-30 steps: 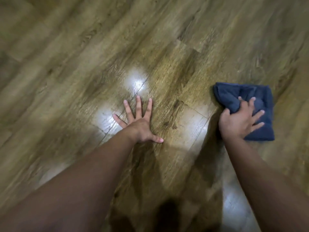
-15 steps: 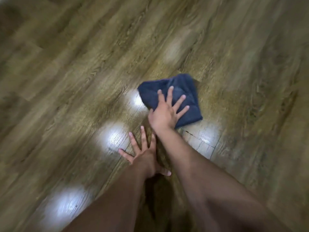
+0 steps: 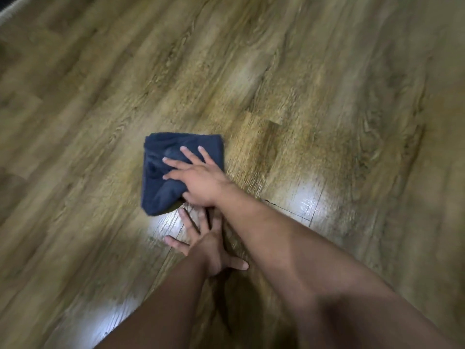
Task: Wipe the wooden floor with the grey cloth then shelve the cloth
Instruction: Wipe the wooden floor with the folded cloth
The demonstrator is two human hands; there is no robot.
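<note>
1. A pale strip, perhaps a rug edge or skirting [image 3: 11, 7], crosses the top left corner; otherwise the glossy brown wood-plank floor [image 3: 327, 109] runs bare to every frame border.
2. The folded dark grey-blue cloth [image 3: 161, 187] lies flat on the floor, left of centre.
3. The left hand [image 3: 203, 245] is planted on the planks just below the cloth, fingers spread straight, bracing and holding nothing.
4. The right hand [image 3: 198, 180] presses flat on the cloth's right part, fingers extended, its forearm crossing over the left fingertips.
5. Judged from this, wiping is under way; shelving remains, and no shelf is visible.
6. Open floor lies all around, widest to the right.
</note>
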